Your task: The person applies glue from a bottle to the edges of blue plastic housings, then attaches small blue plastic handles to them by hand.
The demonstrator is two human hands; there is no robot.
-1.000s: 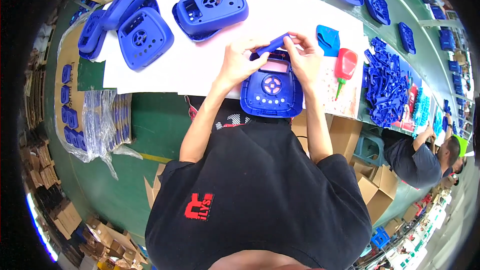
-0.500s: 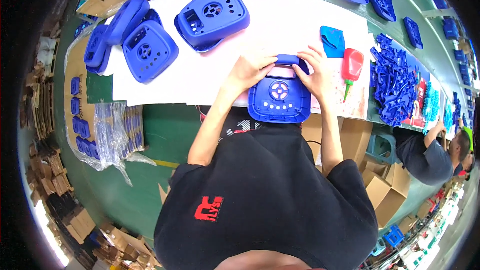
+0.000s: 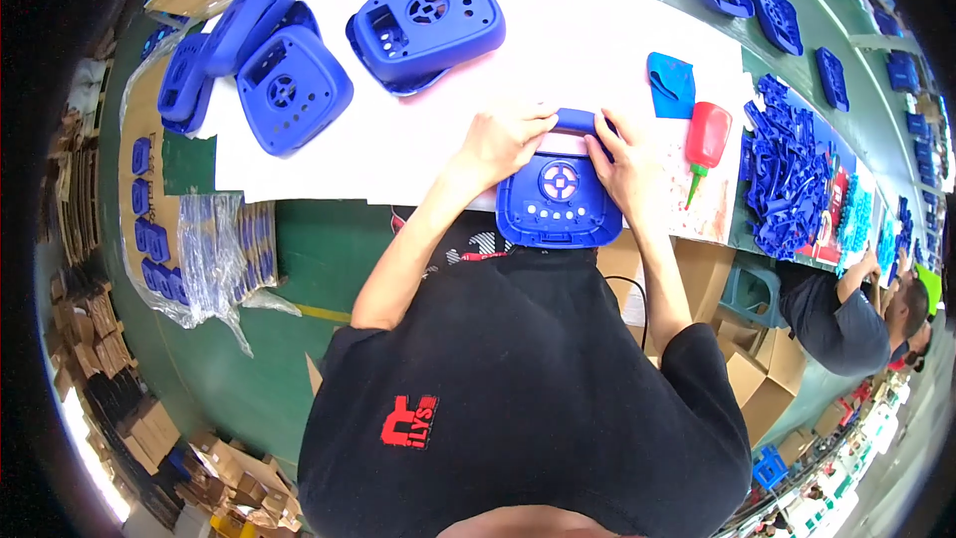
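Head view has a smooth blue strip (image 3: 576,121) laid across the far end of a blue housing (image 3: 588,229), which sits at the near edge of the desk (image 3: 189,167). The left hand (image 3: 501,144) comes from the lower left with the wrist bent inward, its thumb and forefinger pinching the strip's left end; the right hand (image 3: 629,161) mirrors it, thumb and forefinger gripping the right end. Both hands cover those ends, so how the strip meets the housing cannot be told. The housing is a shallow, tray-like plastic piece with rounded corners, a raised rim, a rectangular window, a round spoked opening and a row of small holes. Toward the right edge of the white sheet (image 3: 309,174) covering the desk lie a folded blue cloth (image 3: 671,85) and a glossy red bottle (image 3: 708,132) with a green nozzle (image 3: 695,182), which points toward the near edge. Near the far edge rests a matt blue shell (image 3: 453,35), and more blue shells (image 3: 247,30) lean together at the far left corner. Beyond the sheet's right edge is a jumbled heap of blue parts (image 3: 787,174); farther right a co-worker (image 3: 836,314) in dark clothing bends forward
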